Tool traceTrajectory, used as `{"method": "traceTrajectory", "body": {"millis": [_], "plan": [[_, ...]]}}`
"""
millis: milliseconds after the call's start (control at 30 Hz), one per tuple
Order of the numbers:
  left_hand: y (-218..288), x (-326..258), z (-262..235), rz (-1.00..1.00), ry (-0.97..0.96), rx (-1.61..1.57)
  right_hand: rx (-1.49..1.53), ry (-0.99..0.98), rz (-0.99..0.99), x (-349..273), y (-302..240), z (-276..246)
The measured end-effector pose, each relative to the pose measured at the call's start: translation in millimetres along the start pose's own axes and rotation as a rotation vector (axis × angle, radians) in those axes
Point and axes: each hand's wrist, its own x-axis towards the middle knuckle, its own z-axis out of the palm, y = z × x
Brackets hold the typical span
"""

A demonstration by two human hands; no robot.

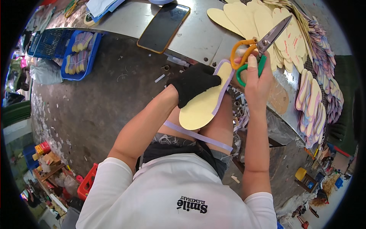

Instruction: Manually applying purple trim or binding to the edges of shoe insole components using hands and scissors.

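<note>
The left hand (194, 84), in a black knit glove, pinches a flat, pale yellow, foot-shaped sole piece (200, 110) above the person's lap; the thumb lies over its face, and the fingers beneath are hidden. A narrow lilac edging strip (222, 95) rounds the narrower end and follows the right edge, stopping short of the broad, bare end.

The right hand (257, 82), with a pale wrap on its thumb, is curled round the orange and green handles of metal-bladed scissors (267, 42). Their blades, seemingly together, point away over a heap of pale yellow soles (263, 19) on the grey metal bench (204, 32).

For tidy edging, the sole piece is probably best kept flat and steady, with the strip smoothed round the curve, since a pucker there would likely leave a lump. Any cut should be short and square, close to the strip's end, clear of the yellow material and of the gloved fingers. Points are safest turned away from the thighs, where a long loose lilac strip (213, 142) lies and could catch in the blades.
</note>
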Motion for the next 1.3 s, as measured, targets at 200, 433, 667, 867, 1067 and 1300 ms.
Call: {"method": "traceTrajectory", "body": {"millis": [200, 433, 667, 867, 1067, 1300], "plan": [[-9, 3, -5, 0.031, 0.039, 0.063, 0.27, 0.163, -0.102, -4, -16, 7], [-12, 6, -3, 0.053, 0.048, -0.017, 0.28, 0.237, -0.059, -5, -9, 9], [-7, 3, -4, 0.012, 0.052, -0.023, 0.321, 0.059, 0.0, 3, -15, 9], [-11, 5, -8, -0.006, 0.056, -0.033, 0.281, 0.054, 0.095, 8, -14, 17], [-9, 4, -9, 0.003, 0.049, -0.059, 0.099, -0.067, 0.037, 8, 1, 17], [-10, 14, -4, 0.106, -0.05, 0.278, 0.022, 0.054, 0.057, 3, 2, -6]]}}
